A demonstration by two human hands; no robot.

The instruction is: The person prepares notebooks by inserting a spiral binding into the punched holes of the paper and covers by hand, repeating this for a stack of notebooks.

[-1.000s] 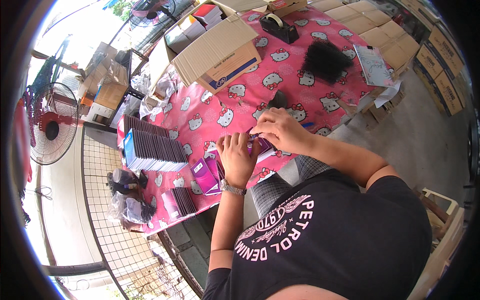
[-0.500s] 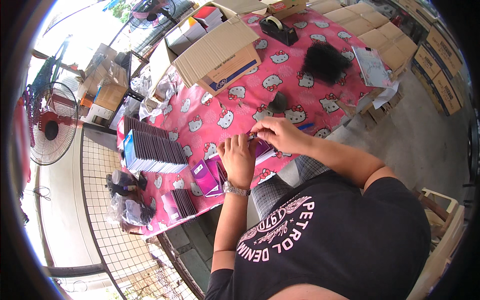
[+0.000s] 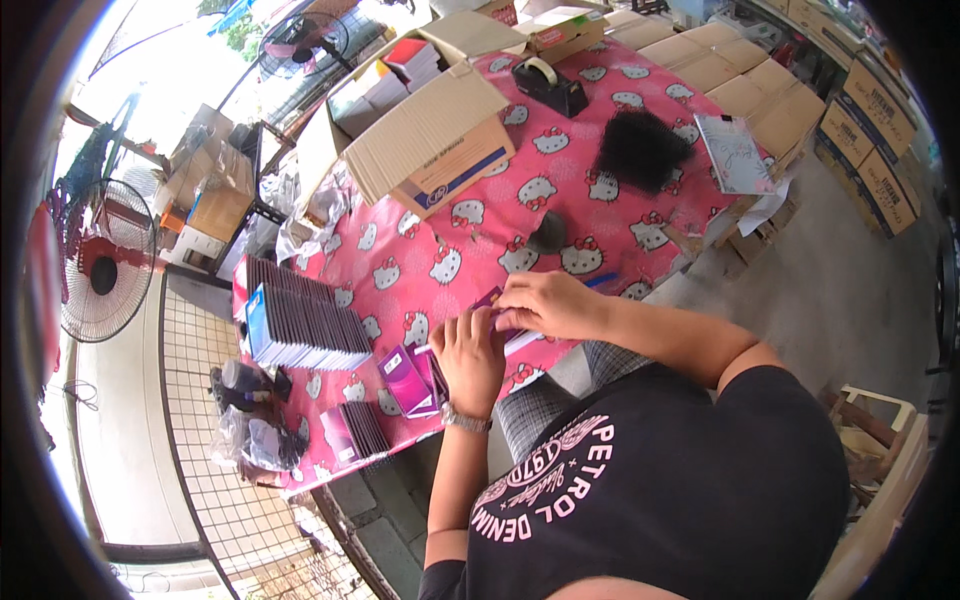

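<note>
My left hand [image 3: 468, 352] has its fingers bent over the edge of a purple-covered notebook [image 3: 488, 299] at the near side of the table. My right hand [image 3: 548, 303] meets it there, its fingertips pinched together at the same edge. The fingers hide most of that notebook and whatever lies between the fingertips. Just left of my left hand lie purple notebooks [image 3: 405, 380], fanned over one another. A small row of purple spiral-bound notebooks [image 3: 354, 432] sits at the near left edge. Behind it stand long rows of spiral-bound notebooks [image 3: 308, 328], one with a blue cover.
Beyond my hands are a dark rounded object [image 3: 547, 232] and a blue pen-like stick [image 3: 602, 280]. Farther back are an open carton [image 3: 450, 165], a black tape dispenser [image 3: 548, 88], a tangled black heap [image 3: 643, 150] and a pale notebook [image 3: 735, 155]. A fan [image 3: 105, 270] stands left.
Both hands appear lower in the picture, as the whole view has shifted slightly. More purple cover shows beside my right fingers. The two hands stay close together at the notebook.
</note>
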